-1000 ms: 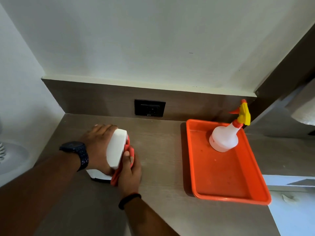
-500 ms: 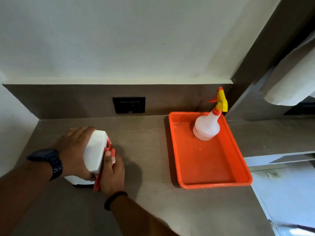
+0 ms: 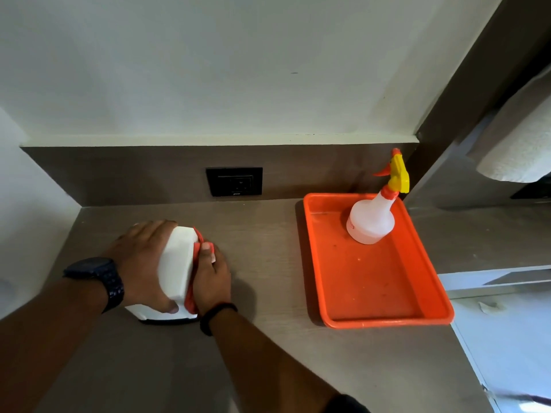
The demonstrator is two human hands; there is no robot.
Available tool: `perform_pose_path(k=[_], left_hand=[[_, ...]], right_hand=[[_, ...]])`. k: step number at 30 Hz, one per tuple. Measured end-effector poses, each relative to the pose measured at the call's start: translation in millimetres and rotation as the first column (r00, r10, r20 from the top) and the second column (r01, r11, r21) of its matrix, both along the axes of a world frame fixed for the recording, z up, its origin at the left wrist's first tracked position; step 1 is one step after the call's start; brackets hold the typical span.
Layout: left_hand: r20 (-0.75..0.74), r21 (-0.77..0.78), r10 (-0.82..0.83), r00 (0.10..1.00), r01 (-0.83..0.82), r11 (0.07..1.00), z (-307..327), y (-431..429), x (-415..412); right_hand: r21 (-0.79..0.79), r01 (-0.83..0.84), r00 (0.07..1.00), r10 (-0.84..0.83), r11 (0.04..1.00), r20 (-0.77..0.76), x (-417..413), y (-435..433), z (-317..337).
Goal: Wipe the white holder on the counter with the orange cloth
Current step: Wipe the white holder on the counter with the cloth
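Observation:
The white holder (image 3: 176,263) stands on the wooden counter (image 3: 268,239) at the left. My left hand (image 3: 140,260), with a dark watch on its wrist, grips the holder's left side and top. My right hand (image 3: 211,275) presses the orange cloth (image 3: 197,248) flat against the holder's right face. Only a thin orange strip of the cloth shows between the hand and the holder; the rest is hidden under my palm.
An orange tray (image 3: 384,317) lies on the counter's right half with a white spray bottle (image 3: 371,219) standing in its far end. A black wall socket (image 3: 234,181) sits on the back panel. A paper towel roll (image 3: 521,150) hangs at upper right. The counter's right edge drops off beyond the tray.
My hands stay on the holder; the right hand with the cloth has shifted slightly along the right face. The view itself has swung to the right.

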State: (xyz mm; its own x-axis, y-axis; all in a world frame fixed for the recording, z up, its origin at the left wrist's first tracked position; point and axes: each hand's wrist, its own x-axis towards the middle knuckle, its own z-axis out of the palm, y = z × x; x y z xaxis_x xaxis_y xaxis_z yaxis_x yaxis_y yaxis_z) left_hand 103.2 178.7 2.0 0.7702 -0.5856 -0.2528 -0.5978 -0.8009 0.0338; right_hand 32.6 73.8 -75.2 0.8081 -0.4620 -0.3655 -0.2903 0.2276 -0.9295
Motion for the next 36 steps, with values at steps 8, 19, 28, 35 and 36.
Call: perform_pose_path(k=[8,19,28,35,36], left_hand=[[0.006,-0.080,0.011,1.000,-0.011,0.997,-3.3,3.0,-0.5],[0.030,-0.029,0.028,0.999,-0.027,0.999,-5.6,4.4,0.1],[0.004,-0.102,0.026,1.000,-0.026,0.994,1.3,4.5,-3.0],[0.005,-0.077,0.062,0.998,-0.062,0.995,-10.2,6.0,1.5],[0.014,-0.080,0.069,0.997,-0.068,0.994,-12.9,6.2,2.2]], right_hand=[[-0.010,0.059,0.994,-0.058,0.998,0.088,-16.4,20.5,18.7],[0.023,-0.030,0.988,0.033,0.999,-0.152,-2.9,0.0,19.8],[0.008,-0.025,0.999,0.025,1.000,-0.029,7.0,5.3,38.3],[0.091,-0.012,0.996,0.020,0.996,-0.088,11.1,2.3,28.4],[0.117,0.001,0.994,0.012,0.993,-0.109,7.3,4.7,25.0]])
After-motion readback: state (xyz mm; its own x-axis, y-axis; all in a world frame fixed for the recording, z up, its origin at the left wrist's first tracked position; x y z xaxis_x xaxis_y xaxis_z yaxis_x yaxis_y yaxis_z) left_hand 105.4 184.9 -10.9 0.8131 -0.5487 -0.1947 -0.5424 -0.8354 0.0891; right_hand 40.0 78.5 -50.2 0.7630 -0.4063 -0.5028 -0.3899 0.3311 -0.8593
